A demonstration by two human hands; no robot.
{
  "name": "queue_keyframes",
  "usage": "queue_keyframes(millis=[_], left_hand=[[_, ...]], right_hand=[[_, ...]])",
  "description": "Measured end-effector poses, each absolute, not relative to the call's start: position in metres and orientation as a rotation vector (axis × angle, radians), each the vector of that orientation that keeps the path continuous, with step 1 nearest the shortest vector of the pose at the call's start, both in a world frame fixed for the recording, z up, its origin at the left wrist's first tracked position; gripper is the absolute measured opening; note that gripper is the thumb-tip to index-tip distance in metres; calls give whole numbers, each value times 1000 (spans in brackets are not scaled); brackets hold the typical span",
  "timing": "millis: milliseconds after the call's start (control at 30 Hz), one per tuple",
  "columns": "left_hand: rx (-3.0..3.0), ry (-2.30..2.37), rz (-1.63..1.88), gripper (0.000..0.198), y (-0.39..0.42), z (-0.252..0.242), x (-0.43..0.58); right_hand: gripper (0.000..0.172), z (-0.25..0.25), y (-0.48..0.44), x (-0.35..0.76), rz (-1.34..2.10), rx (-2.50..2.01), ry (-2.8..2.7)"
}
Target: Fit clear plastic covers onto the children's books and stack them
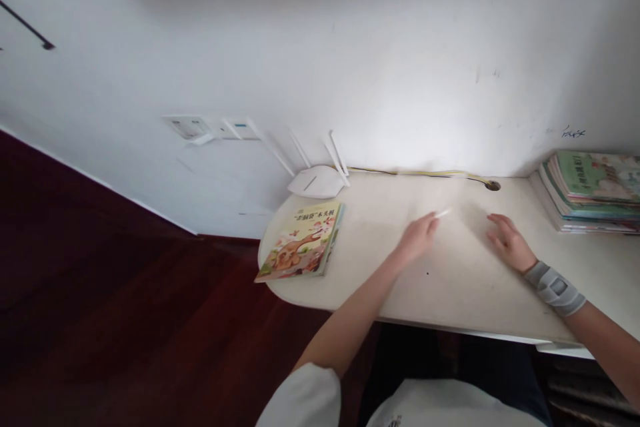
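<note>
Over the middle of the white desk (380, 280), my left hand (419, 235) is closed in a pinch. A small, thin white piece (443, 213) sticks out from its fingertips, too blurred to name. To the right, my right hand (509, 241) has its fingers apart and holds nothing. A grey band (556, 287) wraps the right wrist. Between the two hands lies a gap of bare desk surface. A picture book (303, 240) with an animal on its cover rests to the left of my left hand, on top of at least one other book.
At the back left stands a white router (319, 181) with several antennas. Its yellow and black cable (425, 173) runs along the wall to a round hole (493, 185). A book stack (585, 193) stands at right. Wall sockets (187, 127) are beyond the router.
</note>
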State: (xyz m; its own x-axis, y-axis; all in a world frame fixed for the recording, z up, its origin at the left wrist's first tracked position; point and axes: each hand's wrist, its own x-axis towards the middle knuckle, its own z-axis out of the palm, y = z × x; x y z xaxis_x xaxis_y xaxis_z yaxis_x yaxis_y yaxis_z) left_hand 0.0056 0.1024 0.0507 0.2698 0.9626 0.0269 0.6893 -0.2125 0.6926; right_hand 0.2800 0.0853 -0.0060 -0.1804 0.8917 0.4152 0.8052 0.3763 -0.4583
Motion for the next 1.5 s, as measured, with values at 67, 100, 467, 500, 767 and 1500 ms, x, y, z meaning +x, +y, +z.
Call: queue_keyframes(millis=[67,100,467,500,767,1500], left_hand=[[1741,1039,724,47,78,70,31],[1511,795,787,52,67,80,40],[546,867,1049,47,55,44,8],[536,915,1032,46,54,35,3],[1234,1536,1386,47,52,30,-79],[1929,2603,-187,39,50,67,-150]], right_hand=[[43,1,88,287,147,-1463,-1772],[44,7,88,292,117,-1467,-1622],[49,49,46,307,-176,-1672,-2085],[51,39,44,304,-108,-1734,-2224],[55,-5,27,309,-40,-1901,-2483],[66,-13,-18,229,-392,-1547,-2611]])
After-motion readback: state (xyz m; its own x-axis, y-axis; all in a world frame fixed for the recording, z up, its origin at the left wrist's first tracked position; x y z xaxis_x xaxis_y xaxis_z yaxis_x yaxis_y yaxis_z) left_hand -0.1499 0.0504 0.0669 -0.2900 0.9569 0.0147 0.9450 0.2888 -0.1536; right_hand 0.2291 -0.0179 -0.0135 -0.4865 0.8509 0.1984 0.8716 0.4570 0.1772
